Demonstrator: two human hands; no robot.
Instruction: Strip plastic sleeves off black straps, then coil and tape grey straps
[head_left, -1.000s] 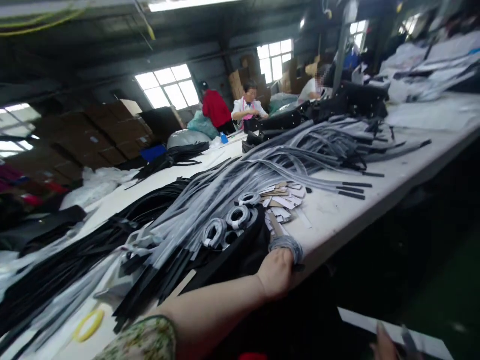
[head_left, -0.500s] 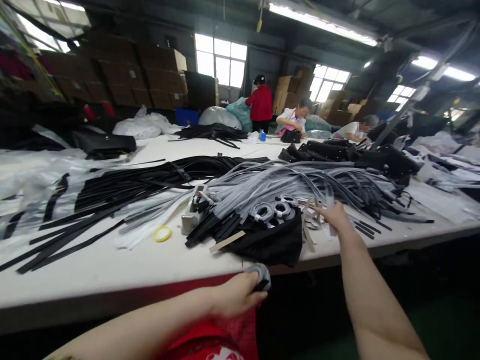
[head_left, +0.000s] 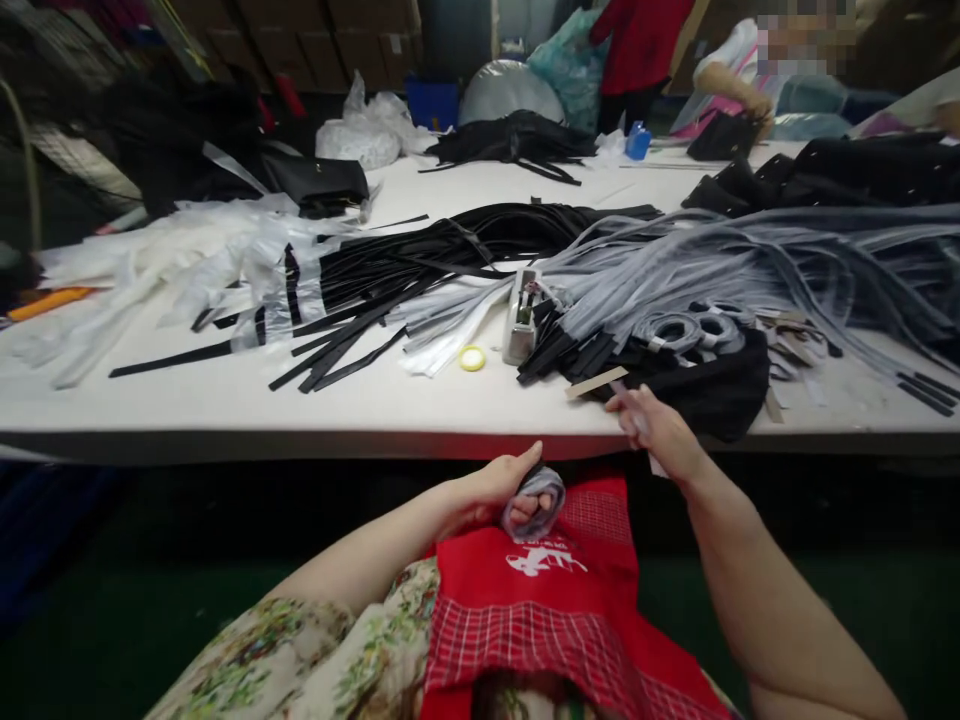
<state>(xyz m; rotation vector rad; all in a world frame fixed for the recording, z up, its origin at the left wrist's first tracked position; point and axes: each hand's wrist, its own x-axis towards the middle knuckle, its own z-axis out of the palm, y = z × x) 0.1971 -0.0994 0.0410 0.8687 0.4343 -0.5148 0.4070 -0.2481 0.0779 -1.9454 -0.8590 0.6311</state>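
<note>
My left hand (head_left: 491, 488) is closed around a small coiled grey strap (head_left: 553, 492), held low before my red apron, with fingers through the coil. Pinched in my right hand (head_left: 667, 437) is a thin, pale, translucent strip (head_left: 634, 412), its lower end hanging below the palm. That hand hovers at the table's front edge, by a tan strip (head_left: 596, 383) and a black cloth (head_left: 709, 395). On the cloth lie several tied grey coils (head_left: 667, 330). A tape dispenser (head_left: 520, 325) stands left of them, and a yellow tape roll (head_left: 472, 358) lies beside it.
Long grey straps (head_left: 675, 270) and black straps (head_left: 420, 270) are heaped across the white table (head_left: 390, 415). Clear plastic bags (head_left: 225, 260) cover its left side. Black bags (head_left: 877, 175) lie at right. Across the table are a person in red (head_left: 645, 50) and other people.
My right hand has come left and nearer from the tan scraps, carrying the pale strip. My left hand has drawn the coil in toward my apron. The view has tilted down.
</note>
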